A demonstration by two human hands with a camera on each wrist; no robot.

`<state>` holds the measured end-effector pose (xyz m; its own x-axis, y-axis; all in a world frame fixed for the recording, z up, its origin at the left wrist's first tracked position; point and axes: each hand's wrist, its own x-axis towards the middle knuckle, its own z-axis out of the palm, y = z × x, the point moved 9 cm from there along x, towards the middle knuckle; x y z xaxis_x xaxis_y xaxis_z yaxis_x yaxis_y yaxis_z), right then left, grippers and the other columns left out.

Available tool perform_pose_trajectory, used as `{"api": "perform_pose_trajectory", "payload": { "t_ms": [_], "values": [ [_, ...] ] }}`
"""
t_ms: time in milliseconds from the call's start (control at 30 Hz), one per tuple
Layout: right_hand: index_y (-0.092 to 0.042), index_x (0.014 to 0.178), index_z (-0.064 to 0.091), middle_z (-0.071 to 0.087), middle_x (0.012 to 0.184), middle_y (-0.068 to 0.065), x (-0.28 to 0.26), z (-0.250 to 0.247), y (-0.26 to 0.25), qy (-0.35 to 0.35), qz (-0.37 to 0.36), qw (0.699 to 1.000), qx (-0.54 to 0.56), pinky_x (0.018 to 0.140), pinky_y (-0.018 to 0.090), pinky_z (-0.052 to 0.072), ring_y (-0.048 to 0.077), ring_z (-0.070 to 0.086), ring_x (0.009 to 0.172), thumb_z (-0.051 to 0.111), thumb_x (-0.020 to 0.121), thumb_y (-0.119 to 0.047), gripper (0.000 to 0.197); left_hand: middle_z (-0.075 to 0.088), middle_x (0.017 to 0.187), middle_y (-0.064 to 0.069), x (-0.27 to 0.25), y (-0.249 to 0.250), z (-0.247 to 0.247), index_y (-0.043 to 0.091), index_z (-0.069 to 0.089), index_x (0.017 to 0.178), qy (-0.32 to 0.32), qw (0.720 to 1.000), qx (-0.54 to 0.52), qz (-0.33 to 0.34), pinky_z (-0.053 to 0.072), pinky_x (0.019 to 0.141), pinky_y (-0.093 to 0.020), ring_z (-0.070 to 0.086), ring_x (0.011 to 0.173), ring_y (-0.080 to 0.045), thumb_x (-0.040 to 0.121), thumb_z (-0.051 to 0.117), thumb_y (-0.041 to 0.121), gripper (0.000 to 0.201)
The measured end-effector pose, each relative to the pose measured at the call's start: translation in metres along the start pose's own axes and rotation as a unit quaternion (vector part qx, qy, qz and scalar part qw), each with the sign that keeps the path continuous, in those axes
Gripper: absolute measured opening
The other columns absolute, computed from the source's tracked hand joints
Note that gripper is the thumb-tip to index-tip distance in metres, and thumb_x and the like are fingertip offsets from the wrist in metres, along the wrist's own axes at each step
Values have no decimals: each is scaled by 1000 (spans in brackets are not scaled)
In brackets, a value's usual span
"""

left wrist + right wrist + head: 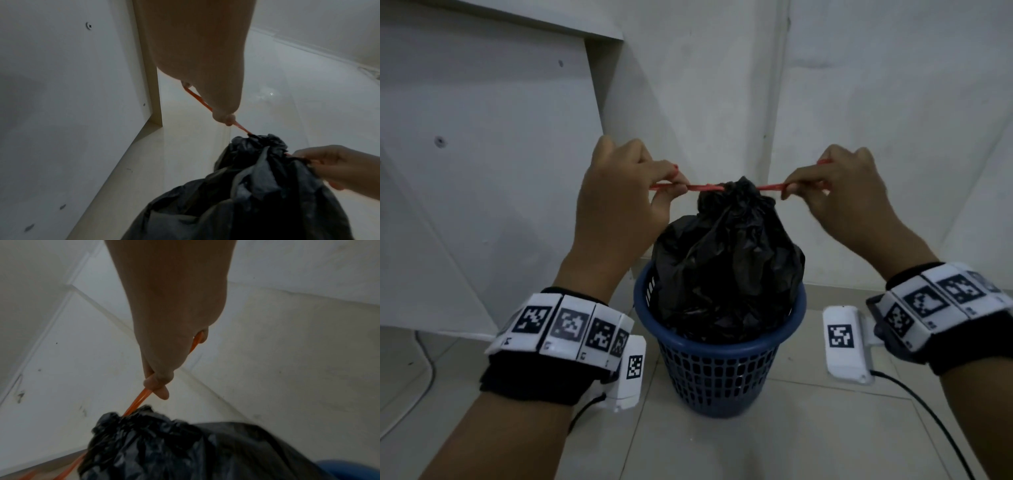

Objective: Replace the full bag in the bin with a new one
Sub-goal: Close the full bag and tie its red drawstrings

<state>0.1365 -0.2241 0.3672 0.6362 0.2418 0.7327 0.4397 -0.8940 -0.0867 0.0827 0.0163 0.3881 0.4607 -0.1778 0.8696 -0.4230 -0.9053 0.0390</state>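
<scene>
Head view shows a full black bag [726,263] sitting in a blue bin [719,356] on the tiled floor [808,438]. The bag sticks up high above the bin's rim. Its top is bunched tight into a small knot of plastic. A red string [705,187] comes out of each side of that bunched top.

The left hand [619,202] pinches the string just to the left of the bag top, with thumb and fingers curled round it. The right hand [842,195] pinches the string on the other side, and a loop of red pokes out over its fingers. The string runs straight and flat between the two hands, and the bag top sits in the middle of them. The bin is below both hands.

The left wrist view shows the string pulled tight from the fingertips [226,119] down to the bag. The right wrist view shows two orange-red strands going from the pinching fingers [158,384] into the bag top.

A white wall [876,120] stands behind the hands. Both wrists wear bands with black and white square marks.
</scene>
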Motion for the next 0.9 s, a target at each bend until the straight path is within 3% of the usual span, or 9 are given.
{"api": "perform_pose_trajectory", "payload": {
  "t_ms": [267, 400, 467, 567, 667, 767, 833, 900],
  "values": [
    [-31, 83, 74, 36, 86, -4, -6, -2, 23, 7, 8, 1000, 2, 75, 33, 30, 31, 45, 89, 60, 95, -28, 19, 55, 80, -1, 1, -11, 0, 19, 79, 99, 8, 1000, -18, 1, 28, 66, -22, 36, 86, -17, 91, 71, 35, 20],
    [-25, 85, 74, 41, 78, -1, -10, 9, 20, 6, -8, 1000, 10, 72, 25, 20, 38, 53, 85, 58, 96, -21, 20, 49, 101, 1, 2, -5, 19, 24, 76, 101, -52, 996, -76, -16, 27, 79, -9, 36, 100, -16, 92, 69, 25, 12],
    [-22, 87, 77, 47, 82, 5, -7, 9, 5, 9, -21, 999, 31, 73, 27, 24, 39, 52, 90, 60, 94, -19, 19, 46, 114, -3, 5, 6, 26, 31, 75, 96, -88, 991, -100, -16, 27, 88, -7, 32, 110, -19, 92, 68, 25, 10],
    [-22, 85, 80, 49, 96, 17, 1, -3, -32, 57, -50, 995, 65, 72, 31, 36, 37, 46, 95, 66, 88, -18, 15, 45, 119, -7, 10, 29, 26, 39, 76, 89, -69, 996, -44, 18, 33, 91, -25, 36, 112, -31, 89, 70, 38, 6],
    [-21, 83, 81, 49, 92, 19, 7, 0, -58, 66, -73, 990, 102, 68, 35, 43, 34, 48, 89, 69, 83, -17, 12, 42, 103, 2, 12, 39, 33, 42, 72, 93, -102, 994, 23, -2, 43, 78, -38, 45, 102, -25, 91, 65, 44, 7],
    [-14, 83, 79, 56, 81, 14, 8, 18, -60, 18, -85, 983, 165, 64, 40, 48, 29, 56, 77, 64, 82, -14, 15, 56, 96, 6, 2, 24, 65, 38, 66, 97, -216, 968, -96, -82, 53, 79, -41, 57, 90, -18, 97, 57, 30, 12],
    [-15, 84, 78, 64, 80, 9, 6, 30, -57, -17, -74, 978, 192, 70, 41, 50, 24, 59, 75, 63, 84, -10, 16, 64, 100, 9, -6, 14, 84, 35, 66, 103, -263, 936, -186, -142, 52, 81, -31, 61, 87, -11, 97, 54, 21, 20],
    [-14, 87, 79, 69, 82, 1, 3, 38, -53, -42, -61, 973, 219, 76, 39, 51, 19, 63, 78, 65, 84, -6, 16, 66, 108, 12, -17, 11, 99, 29, 67, 111, -316, 893, -256, -193, 47, 83, -22, 63, 96, -8, 99, 48, 14, 27]
  ]
}}
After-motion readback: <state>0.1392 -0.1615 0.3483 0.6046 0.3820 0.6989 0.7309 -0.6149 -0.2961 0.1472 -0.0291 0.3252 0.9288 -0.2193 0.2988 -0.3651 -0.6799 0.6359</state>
